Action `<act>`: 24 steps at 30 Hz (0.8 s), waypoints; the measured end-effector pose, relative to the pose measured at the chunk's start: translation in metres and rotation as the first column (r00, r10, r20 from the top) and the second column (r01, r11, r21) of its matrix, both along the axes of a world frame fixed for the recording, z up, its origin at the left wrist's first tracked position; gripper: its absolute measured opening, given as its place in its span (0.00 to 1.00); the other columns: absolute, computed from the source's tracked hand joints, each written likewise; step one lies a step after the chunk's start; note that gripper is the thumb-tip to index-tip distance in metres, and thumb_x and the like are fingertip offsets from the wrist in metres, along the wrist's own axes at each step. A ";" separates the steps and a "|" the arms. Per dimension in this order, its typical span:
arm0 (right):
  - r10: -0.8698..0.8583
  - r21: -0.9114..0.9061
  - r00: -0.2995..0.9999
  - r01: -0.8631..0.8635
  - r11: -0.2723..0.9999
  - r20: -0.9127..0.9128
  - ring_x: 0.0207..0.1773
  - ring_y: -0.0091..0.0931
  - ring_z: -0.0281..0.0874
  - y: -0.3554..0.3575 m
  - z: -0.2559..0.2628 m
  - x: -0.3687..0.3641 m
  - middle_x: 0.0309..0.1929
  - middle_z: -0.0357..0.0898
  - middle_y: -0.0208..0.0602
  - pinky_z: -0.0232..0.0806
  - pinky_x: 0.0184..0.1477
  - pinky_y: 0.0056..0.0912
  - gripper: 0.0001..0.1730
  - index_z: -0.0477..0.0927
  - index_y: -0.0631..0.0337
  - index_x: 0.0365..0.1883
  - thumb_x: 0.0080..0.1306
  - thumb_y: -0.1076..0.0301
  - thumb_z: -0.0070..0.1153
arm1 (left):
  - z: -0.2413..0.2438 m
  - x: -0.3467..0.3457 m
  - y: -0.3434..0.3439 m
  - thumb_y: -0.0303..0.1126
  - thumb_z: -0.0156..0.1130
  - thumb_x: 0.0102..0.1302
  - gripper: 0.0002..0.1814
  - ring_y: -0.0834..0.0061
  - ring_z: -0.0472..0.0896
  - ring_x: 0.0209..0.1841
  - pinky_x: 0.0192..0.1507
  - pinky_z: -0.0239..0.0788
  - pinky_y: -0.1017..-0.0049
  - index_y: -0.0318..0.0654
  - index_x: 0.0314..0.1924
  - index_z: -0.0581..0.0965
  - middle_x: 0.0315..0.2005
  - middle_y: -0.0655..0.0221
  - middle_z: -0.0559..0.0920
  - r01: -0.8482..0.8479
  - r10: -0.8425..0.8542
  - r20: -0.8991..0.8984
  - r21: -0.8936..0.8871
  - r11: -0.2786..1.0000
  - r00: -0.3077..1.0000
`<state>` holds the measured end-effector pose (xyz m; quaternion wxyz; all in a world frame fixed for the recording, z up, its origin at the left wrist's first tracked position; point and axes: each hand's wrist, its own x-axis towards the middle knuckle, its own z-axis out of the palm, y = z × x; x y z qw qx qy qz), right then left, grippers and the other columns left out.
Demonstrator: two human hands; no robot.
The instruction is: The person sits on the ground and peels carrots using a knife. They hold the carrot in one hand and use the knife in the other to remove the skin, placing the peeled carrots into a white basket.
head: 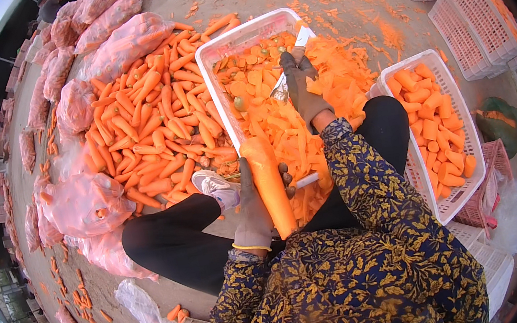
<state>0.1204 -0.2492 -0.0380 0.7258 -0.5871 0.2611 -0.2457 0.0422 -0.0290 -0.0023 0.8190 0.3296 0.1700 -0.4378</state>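
Observation:
My left hand (256, 201), in a stained grey glove, grips a large peeled carrot (269, 184) near the close rim of a white plastic crate (216, 96). Carrot peelings (279, 132) and cut carrot ends (252, 59) fill that crate and heap over its right side. Above the heap, my right hand (303, 82), gloved too, is closed round a tool with a metal blade (280, 90); whether it is a knife or a peeler I cannot tell. A white strip, perhaps part of a tool or the crate, shows beyond the fingers.
Unpeeled carrots (149, 112) lie piled at the left, with pink plastic bags of carrots (90, 203) beyond. At the right, a white crate (473, 133) holds peeled, cut carrots (432, 104). Stacked crates (475, 20) stand farther off. My knees flank the peelings crate; scraps litter the ground.

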 end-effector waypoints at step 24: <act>0.019 0.443 0.962 -0.142 0.885 0.272 0.39 0.20 0.74 0.053 -0.003 -0.046 0.42 0.78 0.30 0.68 0.42 0.27 0.12 0.75 0.67 0.49 0.69 0.73 0.57 | -0.006 0.032 -0.004 0.66 0.47 0.69 0.36 0.74 0.79 0.36 0.35 0.76 0.75 0.39 0.56 0.72 0.38 0.64 0.79 0.095 -0.127 0.152 0.201 0.975 0.980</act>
